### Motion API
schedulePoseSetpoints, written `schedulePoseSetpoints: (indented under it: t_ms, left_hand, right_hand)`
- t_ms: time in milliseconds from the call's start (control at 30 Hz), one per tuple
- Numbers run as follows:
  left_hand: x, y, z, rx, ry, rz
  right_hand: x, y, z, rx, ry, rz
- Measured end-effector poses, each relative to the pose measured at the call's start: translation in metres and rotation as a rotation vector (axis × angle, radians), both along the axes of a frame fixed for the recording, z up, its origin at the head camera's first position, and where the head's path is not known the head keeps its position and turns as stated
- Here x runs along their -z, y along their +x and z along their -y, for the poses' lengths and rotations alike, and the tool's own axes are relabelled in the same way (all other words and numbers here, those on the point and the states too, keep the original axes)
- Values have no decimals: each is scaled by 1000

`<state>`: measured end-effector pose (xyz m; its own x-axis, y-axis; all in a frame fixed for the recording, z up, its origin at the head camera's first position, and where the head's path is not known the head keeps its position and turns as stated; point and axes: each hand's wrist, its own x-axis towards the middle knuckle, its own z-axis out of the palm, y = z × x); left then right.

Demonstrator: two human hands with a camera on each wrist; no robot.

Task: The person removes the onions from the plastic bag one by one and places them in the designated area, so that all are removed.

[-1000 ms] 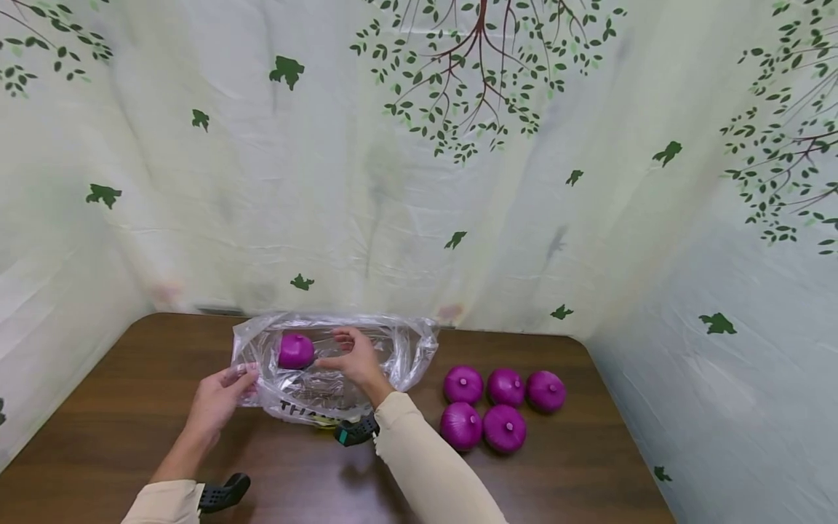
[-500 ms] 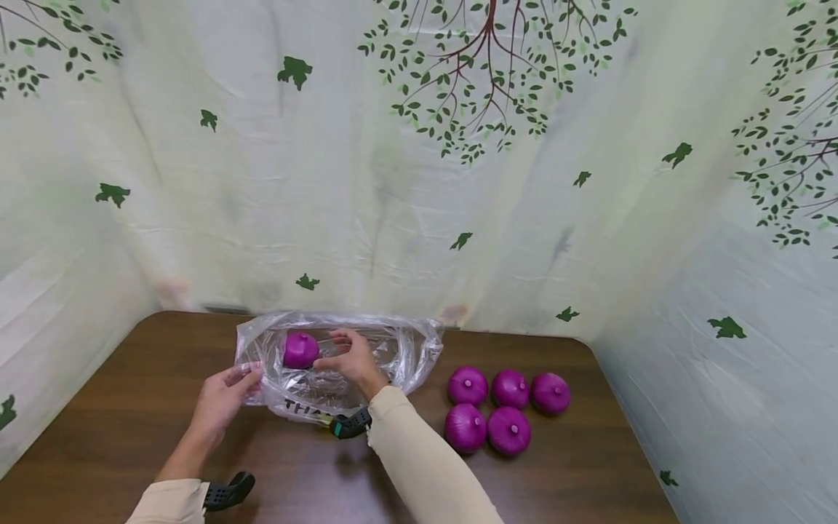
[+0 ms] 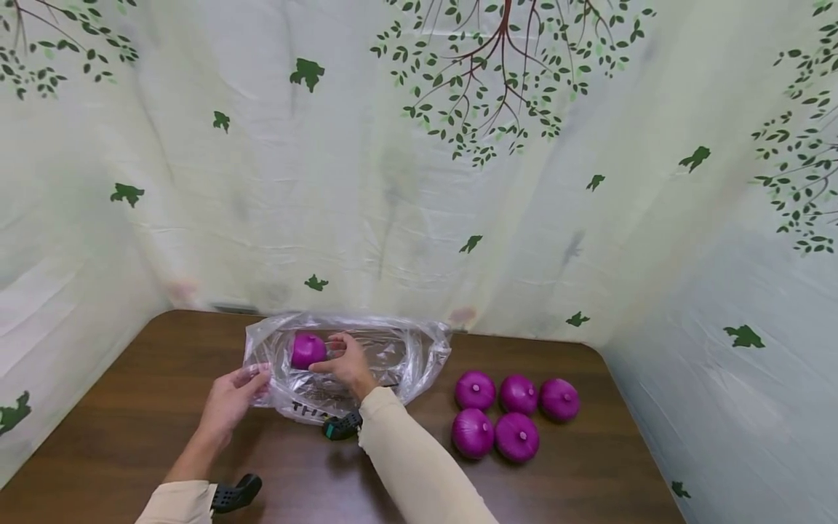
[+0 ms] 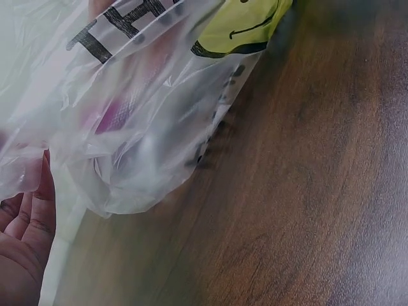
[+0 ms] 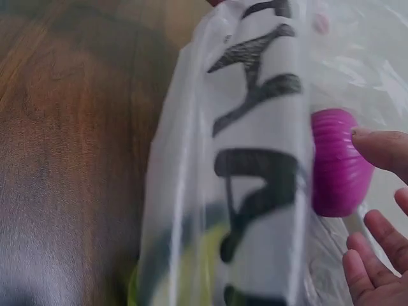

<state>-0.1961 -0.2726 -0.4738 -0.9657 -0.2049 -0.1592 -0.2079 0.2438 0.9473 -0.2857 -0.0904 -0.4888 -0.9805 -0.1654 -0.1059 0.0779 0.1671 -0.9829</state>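
Round magenta plastic onion (image 3: pixel 308 350), lying inside the clear crinkled plastic bag (image 3: pixel 399 356) at the back of the dark wooden counter (image 3: pixel 118 407); right hand (image 3: pixel 347 362) has edged further in, thumb now touching the onion, fingers (image 5: pixel 373 252) loosely spread, suggesting it has just been deposited. Left hand (image 3: pixel 230 399) pinches the bag's rim as before. Black lettering "THA…" and a yellow smiley face (image 4: pixel 245 25) are legible; five more magenta onions (image 3: pixel 516 413) wait right.
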Motion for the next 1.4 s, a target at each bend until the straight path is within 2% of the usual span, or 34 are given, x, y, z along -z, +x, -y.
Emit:
schedulePoseSetpoints:
  t_ms: [200, 367, 600, 867, 1133, 1400]
  left_hand:
    - [0, 1, -2, -5, -3, -8]
    - [0, 1, 0, -19, 5, -14]
    - [2, 2, 1, -13, 10, 6]
    - [1, 3, 2, -24, -4, -4]
    - [2, 5, 3, -28, -5, 23]
    - [1, 4, 3, -46, 18, -3]
  right_hand:
    - [5, 0, 10, 39, -18, 11]
    - [8, 1, 20, 63, 26, -37]
    - [12, 0, 27, 109, 64, -35]
    - [14, -3, 31, 89, 51, -55]
    - [22, -1, 38, 97, 111, -84]
    - [21, -2, 43, 100, 155, -103]
